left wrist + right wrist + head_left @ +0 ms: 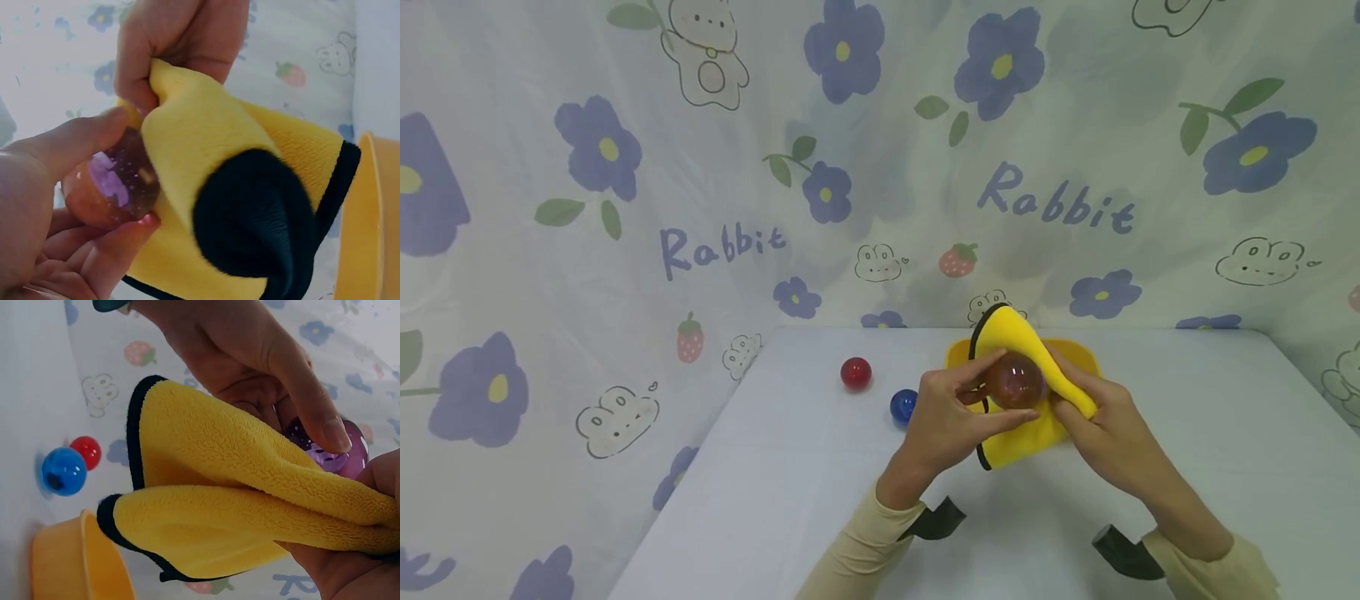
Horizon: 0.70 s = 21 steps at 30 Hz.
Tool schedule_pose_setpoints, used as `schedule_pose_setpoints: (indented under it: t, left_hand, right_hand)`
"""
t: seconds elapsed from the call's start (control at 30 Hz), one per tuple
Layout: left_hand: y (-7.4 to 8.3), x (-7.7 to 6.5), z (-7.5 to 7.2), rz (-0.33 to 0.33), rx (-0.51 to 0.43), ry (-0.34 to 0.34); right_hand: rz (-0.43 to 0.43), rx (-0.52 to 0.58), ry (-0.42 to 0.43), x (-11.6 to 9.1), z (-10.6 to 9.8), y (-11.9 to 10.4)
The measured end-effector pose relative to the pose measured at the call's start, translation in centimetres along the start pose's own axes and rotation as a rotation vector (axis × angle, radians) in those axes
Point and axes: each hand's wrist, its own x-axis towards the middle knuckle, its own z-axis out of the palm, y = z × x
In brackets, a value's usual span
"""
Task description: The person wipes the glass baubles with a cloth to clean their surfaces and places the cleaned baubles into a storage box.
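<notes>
Between the thumb and fingers of my left hand (947, 412) is a clear purple-tinted ball (1017, 381), raised above the table. My right hand (1112, 425) grips a folded yellow cloth (1011, 333) with black edging, which lies against the ball's right side. In the left wrist view, the ball (112, 181) shows bubbles and a purple patch inside, and the cloth (187, 125) bunches beside it. The right wrist view has the cloth (206, 444) partly covering the ball (350, 450); some right-hand fingers are hidden under the fabric.
A red ball (856, 374) and a blue ball (903, 407) rest on the white table (760, 467), left of the hands. Behind the cloth stands a yellow container (1078, 352), partly hidden. A patterned curtain (895, 125) hangs behind the table.
</notes>
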Motion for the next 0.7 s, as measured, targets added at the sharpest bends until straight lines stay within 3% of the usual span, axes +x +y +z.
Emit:
schedule_pose_setpoints:
  t: [0.23,0.5,0.7]
  left_hand:
    - [-0.36,0.24,0.04,0.036,-0.068,0.075]
    - [-0.58,0.35,-0.05,-0.041,-0.099,0.123]
    - [-0.89,0.42,-0.37,-0.092,-0.102,0.097]
  right_hand:
    - [0.032,0.060,-0.030,-0.11,0.28,-0.21]
    - [0.055,0.050,-0.041,-0.22,0.29,-0.48]
    - [0.070,0.004,-0.059,-0.19,0.02,-0.88]
